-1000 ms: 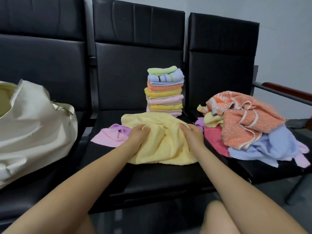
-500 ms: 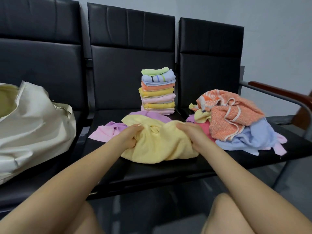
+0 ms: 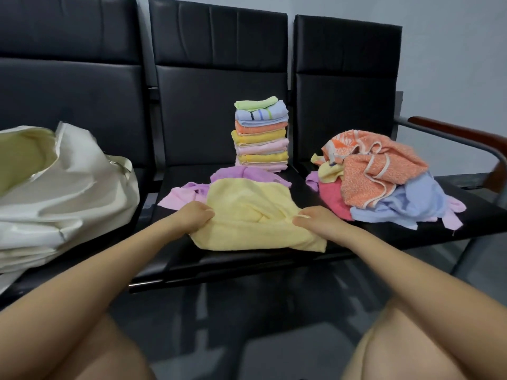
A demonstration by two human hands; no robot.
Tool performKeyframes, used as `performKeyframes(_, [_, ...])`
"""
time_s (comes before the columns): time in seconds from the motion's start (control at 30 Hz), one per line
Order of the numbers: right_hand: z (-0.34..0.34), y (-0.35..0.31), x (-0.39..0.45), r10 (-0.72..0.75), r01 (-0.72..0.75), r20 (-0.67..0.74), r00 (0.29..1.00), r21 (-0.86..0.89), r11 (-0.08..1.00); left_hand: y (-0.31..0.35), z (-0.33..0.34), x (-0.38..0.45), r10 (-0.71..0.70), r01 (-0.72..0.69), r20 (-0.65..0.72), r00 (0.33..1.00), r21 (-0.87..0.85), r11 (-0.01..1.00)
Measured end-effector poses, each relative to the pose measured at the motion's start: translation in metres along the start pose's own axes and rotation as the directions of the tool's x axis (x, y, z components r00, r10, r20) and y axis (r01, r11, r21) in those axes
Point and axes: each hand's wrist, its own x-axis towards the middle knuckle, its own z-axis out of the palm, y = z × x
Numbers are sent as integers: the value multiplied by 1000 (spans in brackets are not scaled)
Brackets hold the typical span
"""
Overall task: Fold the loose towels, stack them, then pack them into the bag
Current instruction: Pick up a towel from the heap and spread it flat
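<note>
A pale yellow towel (image 3: pixel 252 215) lies rumpled on the middle black seat (image 3: pixel 233 260). My left hand (image 3: pixel 193 216) pinches its left edge and my right hand (image 3: pixel 312 219) pinches its right edge. A lilac towel (image 3: pixel 192 192) lies partly under it. Behind stands a stack of several folded towels (image 3: pixel 260 135). A loose heap of orange, blue, pink and yellow towels (image 3: pixel 384 179) covers the right seat. The cream bag (image 3: pixel 68 187) sits open on the left seat.
Three black chairs stand in a row against a grey wall. A metal armrest with a wooden top (image 3: pixel 463 133) borders the right seat. My bare knees (image 3: pixel 411 346) fill the bottom of the view above a dark floor.
Both hands have drawn the yellow towel toward the seat's front edge and spread apart, flattening it; more of the lilac towel shows behind. The head has tilted downward.
</note>
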Motion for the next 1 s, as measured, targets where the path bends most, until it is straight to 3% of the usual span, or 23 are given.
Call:
performKeyframes(0.1, [2,-8,-10,-72,72,5,997,53,996,-7,-9,-15,45,-65,82,996,266,962])
performKeyframes(0.2, [6,-13,-14,-116,114,31,993,74,991,-8,-15,-30,76,-120,137,988,356,927])
performKeyframes(0.27, [0,-14,-13,-162,162,22,986,21,987,-9,-19,-37,127,-155,97,987,386,909])
performKeyframes(0.33, [-14,-16,-14,-245,245,-4,970,-2,970,-6,-29,-42,247,-213,-47,968,369,905])
performKeyframes(0.4, [-29,-20,-17,-297,317,-130,946,187,930,-4,-42,-38,318,-263,-217,923,246,933])
performKeyframes(0.47, [-37,-22,-16,-208,303,-232,950,535,789,1,-51,-30,329,-322,-304,894,73,944])
performKeyframes(0.53, [-38,-22,-7,-123,249,-222,967,730,637,9,-50,-22,335,-358,-339,879,-4,934])
performKeyframes(0.57, [-37,-23,-1,-91,228,-219,971,754,616,12,-47,-17,325,-358,-356,876,-29,933])
performKeyframes(0.63, [-34,-25,14,-6,213,-285,959,705,677,16,-41,-2,290,-344,-398,871,-71,936])
performKeyframes(0.73, [-24,-22,38,65,204,-484,873,482,852,11,-34,23,254,-315,-440,862,-70,947])
performKeyframes(0.8, [-15,-17,56,72,175,-514,855,414,893,5,-29,38,231,-287,-449,863,-58,956])
performKeyframes(0.9, [1,-4,89,67,71,-432,899,296,953,-7,-15,59,205,-241,-412,888,-38,970])
performKeyframes(1.0, [21,7,112,25,-4,-229,973,92,996,-19,-7,74,180,-202,-335,925,-31,979])
